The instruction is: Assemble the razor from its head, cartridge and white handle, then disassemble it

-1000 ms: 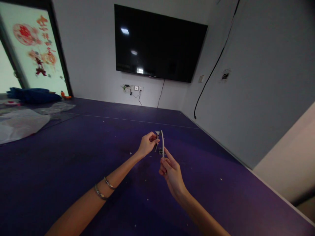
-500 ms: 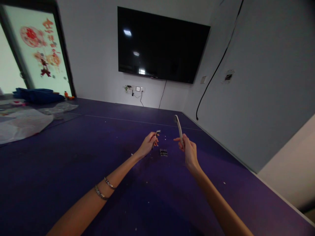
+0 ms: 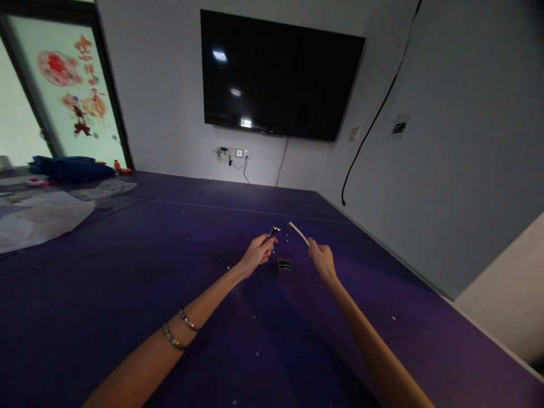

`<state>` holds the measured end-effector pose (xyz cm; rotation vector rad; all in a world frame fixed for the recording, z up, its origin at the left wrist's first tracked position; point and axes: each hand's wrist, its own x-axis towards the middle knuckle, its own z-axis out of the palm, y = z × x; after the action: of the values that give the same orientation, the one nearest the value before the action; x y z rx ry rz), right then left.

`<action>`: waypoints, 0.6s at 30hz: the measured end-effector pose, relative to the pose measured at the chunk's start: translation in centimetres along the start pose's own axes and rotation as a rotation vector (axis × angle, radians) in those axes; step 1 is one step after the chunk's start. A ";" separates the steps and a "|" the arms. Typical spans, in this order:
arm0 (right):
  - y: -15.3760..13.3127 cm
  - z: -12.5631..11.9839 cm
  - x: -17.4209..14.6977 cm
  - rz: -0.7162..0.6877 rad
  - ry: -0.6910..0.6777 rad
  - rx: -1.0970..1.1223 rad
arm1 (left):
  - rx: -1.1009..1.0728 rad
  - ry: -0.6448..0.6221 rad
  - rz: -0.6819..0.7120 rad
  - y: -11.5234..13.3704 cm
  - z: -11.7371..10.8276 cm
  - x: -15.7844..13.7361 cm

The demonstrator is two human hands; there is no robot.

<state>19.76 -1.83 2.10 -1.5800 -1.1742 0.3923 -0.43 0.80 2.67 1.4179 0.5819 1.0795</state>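
Note:
My left hand (image 3: 256, 253) is closed round the dark handle of a small razor (image 3: 275, 231), whose shiny T-shaped head points up and away from me. In my right hand (image 3: 323, 260) is a white toothbrush (image 3: 300, 233), gripped by its handle. Its dark-bristled head leans left toward the razor, with a small gap between the two. Below and between my hands, a small dark rectangular piece (image 3: 284, 264) with pale markings lies on the purple surface (image 3: 272, 340); I cannot make out its kind.
Small white specks dot the surface. At the far left lie crumpled clear plastic (image 3: 46, 218) and a folded blue cloth (image 3: 70, 169). A black cable (image 3: 374, 124) hangs along the right wall. A television (image 3: 280, 76) is mounted on the wall ahead.
My right hand has tipped the toothbrush from nearly upright to a leftward slant, bringing its head close to the razor. The razor has turned so its head shows more clearly.

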 end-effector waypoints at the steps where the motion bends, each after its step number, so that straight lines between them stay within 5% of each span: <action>1: 0.0 0.2 -0.1 -0.014 -0.014 -0.001 | -0.014 0.000 -0.005 -0.1 0.1 -0.1; 18: 0.4 1.9 -1.3 -0.072 -0.068 0.089 | -0.211 -0.081 -0.090 0.2 0.9 -0.6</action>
<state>17.91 -1.88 0.67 -1.4534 -1.2448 0.4477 0.05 -0.16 2.77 1.2343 0.4550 0.9771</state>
